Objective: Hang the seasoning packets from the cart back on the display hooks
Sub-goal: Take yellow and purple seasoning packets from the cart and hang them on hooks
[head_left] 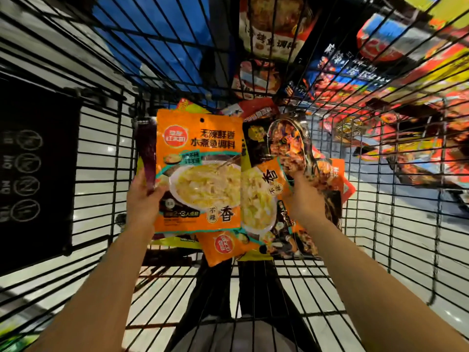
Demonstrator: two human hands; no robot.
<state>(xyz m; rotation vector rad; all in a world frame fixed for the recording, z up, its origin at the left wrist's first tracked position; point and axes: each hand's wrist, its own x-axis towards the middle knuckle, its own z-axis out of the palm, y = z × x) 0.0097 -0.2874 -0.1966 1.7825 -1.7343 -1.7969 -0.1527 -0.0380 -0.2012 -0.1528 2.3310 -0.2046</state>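
Both my arms reach down into the black wire cart. My left hand grips the lower left edge of an orange seasoning packet with a bowl of yellow food printed on it, held upright above the pile, its hang hole at the top. My right hand grips a dark packet with a glossy picture of red-brown food, lifted off the heap. Under them lie several more packets, among them another orange one and a small orange one.
Beyond the cart's far and right wire walls hang rows of packets on the display, blurred, red and yellow ones at right. A black sign panel covers the cart's left wall. White tiled floor shows through the cart's bottom.
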